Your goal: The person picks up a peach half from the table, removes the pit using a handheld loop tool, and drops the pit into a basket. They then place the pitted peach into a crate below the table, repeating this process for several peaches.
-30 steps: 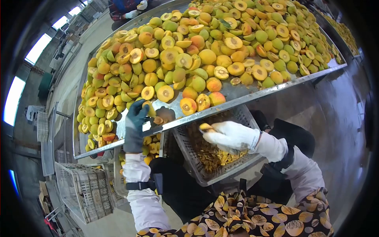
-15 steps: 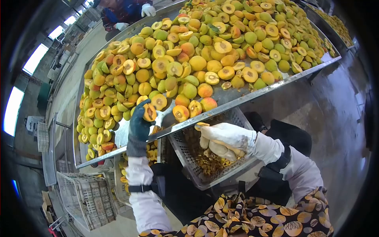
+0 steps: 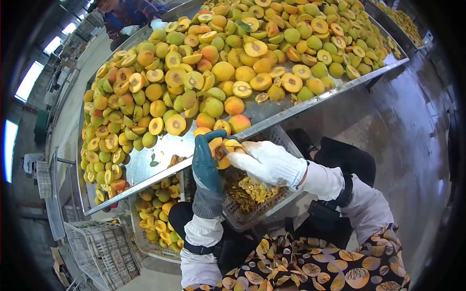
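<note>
My left hand (image 3: 207, 162), in a dark green glove with a grey cuff, is closed around a cut yellow peach (image 3: 217, 154) near the table's front rim. My right hand (image 3: 273, 165), in a white knitted glove, has its fingertips pressed together against the peach's right side. Whether those fingertips also grip a small tool or a piece of flesh is hidden. Just behind my hands, whole-looking and halved peaches (image 3: 223, 71) lie heaped on the metal table (image 3: 162, 133). Below them a plastic crate (image 3: 290, 145) holds yellow and brown scraps (image 3: 255, 194).
Under the table at left stands a crate (image 3: 158, 250) of peach pieces. Farther left are stacked slatted crates (image 3: 104, 250). A co-worker (image 3: 131, 19) with pale gloves leans at the table's far left side. The wet floor (image 3: 403, 145) lies to the right.
My left hand has brought the cut peach toward me and to the right. My right hand has met it over the rim. The view has shifted slightly.
</note>
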Motion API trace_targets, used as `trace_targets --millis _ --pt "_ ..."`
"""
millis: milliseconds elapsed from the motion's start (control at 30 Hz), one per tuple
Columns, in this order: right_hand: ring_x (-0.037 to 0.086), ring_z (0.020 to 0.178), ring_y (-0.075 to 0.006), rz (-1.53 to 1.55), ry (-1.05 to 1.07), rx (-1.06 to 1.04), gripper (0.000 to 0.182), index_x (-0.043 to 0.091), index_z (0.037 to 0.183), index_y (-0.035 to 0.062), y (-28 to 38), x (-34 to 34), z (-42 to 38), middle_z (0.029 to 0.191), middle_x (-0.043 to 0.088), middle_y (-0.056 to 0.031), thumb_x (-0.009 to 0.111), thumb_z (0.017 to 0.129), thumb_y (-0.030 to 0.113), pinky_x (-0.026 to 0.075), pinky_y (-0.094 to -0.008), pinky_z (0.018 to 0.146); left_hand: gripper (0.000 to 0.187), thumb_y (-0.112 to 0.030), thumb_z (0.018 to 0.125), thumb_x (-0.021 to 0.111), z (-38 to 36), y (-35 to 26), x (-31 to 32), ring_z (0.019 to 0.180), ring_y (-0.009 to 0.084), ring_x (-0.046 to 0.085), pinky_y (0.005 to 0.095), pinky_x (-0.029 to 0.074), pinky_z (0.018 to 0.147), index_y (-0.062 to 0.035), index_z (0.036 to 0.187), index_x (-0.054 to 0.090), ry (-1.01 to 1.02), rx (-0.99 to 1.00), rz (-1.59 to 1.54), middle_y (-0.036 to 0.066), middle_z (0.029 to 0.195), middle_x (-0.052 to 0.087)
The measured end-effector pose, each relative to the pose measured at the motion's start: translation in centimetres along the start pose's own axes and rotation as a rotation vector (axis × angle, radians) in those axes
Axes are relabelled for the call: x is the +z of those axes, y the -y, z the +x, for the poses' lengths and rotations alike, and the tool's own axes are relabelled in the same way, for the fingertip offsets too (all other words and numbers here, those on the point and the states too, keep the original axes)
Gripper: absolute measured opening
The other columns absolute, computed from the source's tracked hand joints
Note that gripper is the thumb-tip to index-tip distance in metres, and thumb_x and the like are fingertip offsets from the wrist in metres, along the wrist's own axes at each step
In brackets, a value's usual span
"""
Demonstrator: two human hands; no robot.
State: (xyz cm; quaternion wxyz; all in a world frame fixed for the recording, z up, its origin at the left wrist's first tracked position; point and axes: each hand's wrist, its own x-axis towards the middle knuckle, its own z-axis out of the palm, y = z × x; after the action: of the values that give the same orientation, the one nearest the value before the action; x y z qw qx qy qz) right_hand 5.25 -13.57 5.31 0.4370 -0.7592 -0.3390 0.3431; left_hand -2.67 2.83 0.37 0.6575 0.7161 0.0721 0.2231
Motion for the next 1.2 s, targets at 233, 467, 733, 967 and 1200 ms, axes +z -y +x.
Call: trace_targets --millis 233,467,733,967,1200 --pt "0.067 0.094 -0.0408 -0.239 -0.09 -0.147 0.045 0.066 0.11 0.0093 -0.6 0.6 0.0 0.102 0.069 -0.0224 0.044 0.101 0.047 0.053 -0.0475 0.079 0.031 -0.021 0.102 0.058 -0.6 -0.2 1.6 0.101 0.0239 0.066 0.0352 0.053 0.09 0.0007 0.122 0.053 -0.094 0.212 0.31 0.013 0.109 0.067" --pt "0.068 0.092 -0.0408 -0.082 -0.014 -0.278 0.04 0.065 0.114 0.0098 -2.0 1.1 1.0 0.099 0.07 -0.022 0.046 0.101 0.043 0.054 -0.0472 0.078 0.029 -0.01 0.098 0.061 -0.3 -0.2 0.5 0.102 0.0239 0.066 0.0334 0.052 0.09 -0.0008 0.124 0.052 -0.074 0.062 0.287 0.014 0.114 0.065" --pt "0.068 0.092 -0.0432 -0.072 -0.283 0.0 0.054 0.061 0.12 0.0085 -0.2 0.2 1.2 0.095 0.069 -0.0254 0.067 0.085 0.049 0.055 -0.0473 0.078 0.039 -0.033 0.106 0.041 -0.5 0.1 0.9 0.105 0.0215 0.06 0.0341 0.048 0.093 0.0007 0.121 0.056 -0.078 0.1 0.299 0.013 0.118 0.06" --pt "0.069 0.071 -0.037 -0.309 -0.533 -0.257 0.041 0.063 0.105 0.0089 -3.2 2.3 2.5 0.079 0.069 -0.016 0.07 0.085 0.044 0.055 -0.0461 0.061 0.032 -0.026 0.109 0.038 -0.9 1.2 2.3 0.097 0.019 0.059 0.0325 0.046 0.087 -0.0006 0.114 0.057 -0.159 0.121 0.51 0.009 0.102 0.06" --pt "0.07 0.079 -0.0379 -0.293 -0.246 -0.176 0.043 0.062 0.102 0.0052 -2.8 0.1 0.1 0.083 0.07 -0.0184 0.058 0.095 0.047 0.055 -0.0466 0.068 0.035 -0.03 0.108 0.041 -0.3 1.9 0.8 0.103 0.0209 0.064 0.0332 0.052 0.091 0.0009 0.117 0.055 -0.18 0.226 0.313 0.011 0.11 0.063"
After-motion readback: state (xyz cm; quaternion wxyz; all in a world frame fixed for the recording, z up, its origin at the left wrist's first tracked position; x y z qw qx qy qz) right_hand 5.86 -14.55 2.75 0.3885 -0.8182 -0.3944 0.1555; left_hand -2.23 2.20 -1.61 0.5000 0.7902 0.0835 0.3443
